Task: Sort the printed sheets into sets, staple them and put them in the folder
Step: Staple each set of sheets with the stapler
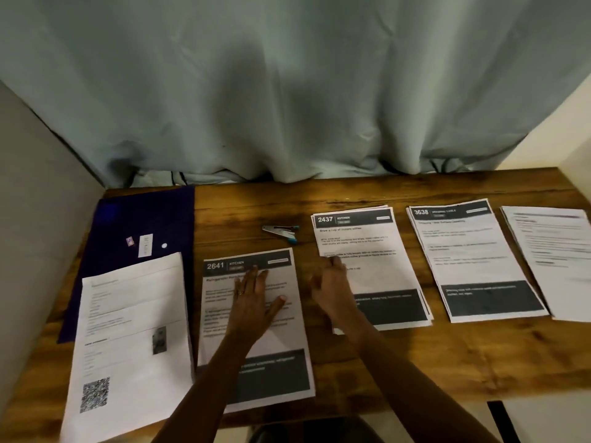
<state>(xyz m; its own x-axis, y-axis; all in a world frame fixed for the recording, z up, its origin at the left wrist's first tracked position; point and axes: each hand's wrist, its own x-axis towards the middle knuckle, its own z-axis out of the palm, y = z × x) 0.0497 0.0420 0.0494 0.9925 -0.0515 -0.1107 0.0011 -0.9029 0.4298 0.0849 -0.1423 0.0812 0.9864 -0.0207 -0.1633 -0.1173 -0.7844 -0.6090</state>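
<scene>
- We count 5 paper lots on the table [415, 362]: QR sheet [128, 330], 2641 set [287, 330], 2437 set [377, 251], 3638 set [473, 260], far-right pile [553, 260].
- 1 stapler [281, 233], behind the 2641 set.
- 1 folder [144, 215], partly under the QR sheet.
- L hand [256, 298]: flat, fingers spread, on the 2641 set.
- R hand [331, 289]: at the 2437 set's left edge; we can't tell if it grips.

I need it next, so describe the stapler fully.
The stapler is small, with a silver metal body and light blue tips at its right end. It lies on the wooden table, its length running left to right, and seems slightly open. It sits between the dark folder and the 2437 stack, behind the 2641 sheet. Only the table touches it.
</scene>
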